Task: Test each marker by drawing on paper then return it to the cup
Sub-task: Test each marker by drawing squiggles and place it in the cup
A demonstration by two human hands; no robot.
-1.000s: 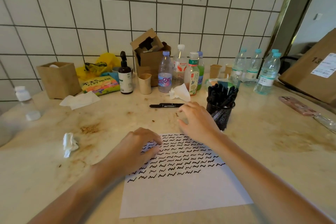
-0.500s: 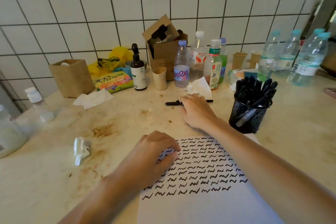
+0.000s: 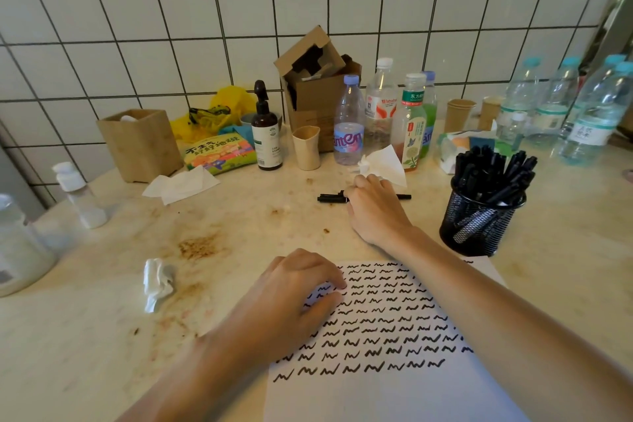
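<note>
The slim black marker pen [image 3: 330, 197] lies flat on the stained cream countertop [image 3: 239, 223], crosswise, its capped end poking out to the left and its thin tail showing to the right. The right hand [image 3: 375, 207] is draped over its middle, fingers curled down on the barrel. It looks like a pinch forming, though the fingertips are hidden, so whether they have truly closed is a call, not a certainty. To do this well, I'd say grip near the middle, lift clear of the counter, then get the cap off before bringing the tip down.

The left hand [image 3: 301, 288] presses on the top left corner of the white sheet of paper [image 3: 394, 397], fingers bent, holding nothing but pinning the page. Good anchor, worth keeping there. The sheet carries rows of black zigzag squiggles [image 3: 376, 336], with blank space below the last short row for the next stroke.

Off to the right, touching the sheet's far corner, stands the black wire-mesh cup [image 3: 479, 226], crammed with black markers. Just behind the hand sits a crumpled white tissue [image 3: 383, 163], in front of the row of plastic bottles [image 3: 349, 123].
</note>
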